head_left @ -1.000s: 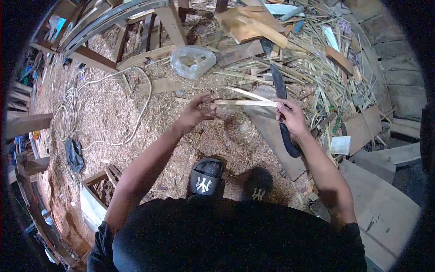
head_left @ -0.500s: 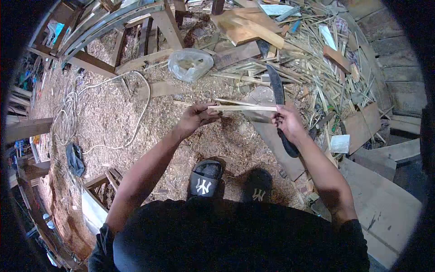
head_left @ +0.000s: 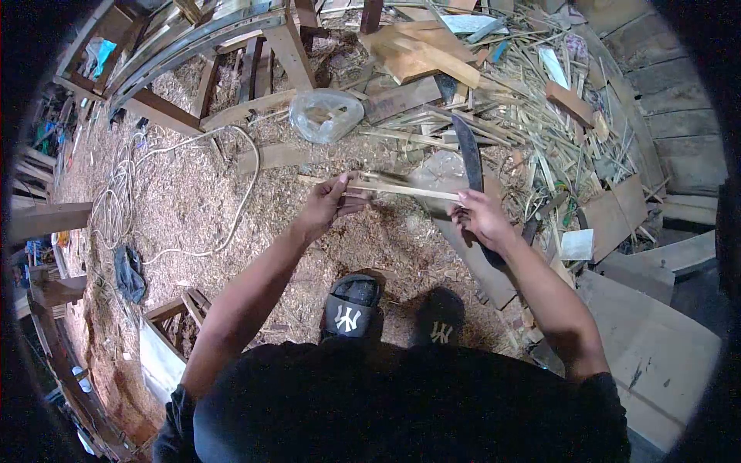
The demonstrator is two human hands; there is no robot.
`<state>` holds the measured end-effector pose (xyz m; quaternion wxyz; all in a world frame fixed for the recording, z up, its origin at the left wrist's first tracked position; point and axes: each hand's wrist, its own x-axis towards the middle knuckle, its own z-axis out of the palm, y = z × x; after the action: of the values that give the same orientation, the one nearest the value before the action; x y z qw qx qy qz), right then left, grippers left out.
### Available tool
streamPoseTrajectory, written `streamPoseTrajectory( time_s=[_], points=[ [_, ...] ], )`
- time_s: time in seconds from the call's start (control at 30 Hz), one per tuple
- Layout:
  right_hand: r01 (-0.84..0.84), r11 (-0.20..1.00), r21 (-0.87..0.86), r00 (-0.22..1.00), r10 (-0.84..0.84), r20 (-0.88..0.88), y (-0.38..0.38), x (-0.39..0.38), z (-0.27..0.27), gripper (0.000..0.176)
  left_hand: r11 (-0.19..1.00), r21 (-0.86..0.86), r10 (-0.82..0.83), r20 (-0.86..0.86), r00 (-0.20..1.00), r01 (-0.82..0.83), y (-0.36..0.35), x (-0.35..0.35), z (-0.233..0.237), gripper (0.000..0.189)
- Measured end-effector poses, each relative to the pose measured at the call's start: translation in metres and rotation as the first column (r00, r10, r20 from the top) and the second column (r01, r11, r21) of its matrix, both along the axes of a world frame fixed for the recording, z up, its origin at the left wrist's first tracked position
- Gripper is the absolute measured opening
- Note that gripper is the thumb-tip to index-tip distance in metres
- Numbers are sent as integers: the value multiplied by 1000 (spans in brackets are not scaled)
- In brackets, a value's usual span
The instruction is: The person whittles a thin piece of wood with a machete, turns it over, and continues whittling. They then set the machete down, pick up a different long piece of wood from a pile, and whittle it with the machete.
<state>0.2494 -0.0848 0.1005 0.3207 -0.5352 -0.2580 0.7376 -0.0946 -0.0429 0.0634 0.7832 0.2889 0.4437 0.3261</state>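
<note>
A thin pale wooden strip [head_left: 401,189] is stretched nearly level between my two hands, its right end slightly lower. My left hand [head_left: 330,207] pinches it near the left end between thumb and fingers. At the other end, my right hand [head_left: 480,217] grips the strip's tip. A long dark curved blade [head_left: 469,153] shows beyond and beneath my right hand; its lower part is partly hidden by the hand, and I cannot tell whether the hand holds it. Below lies a flat board [head_left: 482,266] on the sawdust.
A clear plastic bag [head_left: 326,116] lies ahead. Scrap sticks [head_left: 540,147] are piled at right. A coiled cable [head_left: 116,204] lies at left, near a wooden frame [head_left: 287,50]. Sandals [head_left: 351,309] are on my feet. A large panel [head_left: 656,347] is at lower right.
The strip's right end has dropped a little and shifted left with my right hand. My left thumb now presses on top of the strip, whose left end sticks out past the hand.
</note>
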Motion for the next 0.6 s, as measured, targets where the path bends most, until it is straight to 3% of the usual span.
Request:
streamPoseTrajectory(
  time_s=[0.17, 0.27, 0.4, 0.53, 0.6],
  points=[
    [-56, 998, 6, 998, 56, 16, 1, 1, -8, 27, 995, 64, 75, 8, 997, -76, -9, 2, 0, 48],
    [-74, 997, 27, 997, 74, -5, -1, 3, -10, 28, 995, 100, 15, 74, 997, -22, -10, -1, -7, 56],
    [-116, 993, 27, 992, 114, 56, -4, 3, -11, 28, 997, -8, 73, 131, 989, -73, -11, -3, 2, 46],
    [-134, 990, 48, 984, 127, 128, -7, 3, -18, 27, 997, 27, 75, 105, 992, -78, -11, 0, 6, 43],
    [-112, 993, 30, 988, 108, 114, -9, 4, -19, 27, 987, -14, 159, 162, 974, -159, -12, 3, 7, 40]
  ],
)
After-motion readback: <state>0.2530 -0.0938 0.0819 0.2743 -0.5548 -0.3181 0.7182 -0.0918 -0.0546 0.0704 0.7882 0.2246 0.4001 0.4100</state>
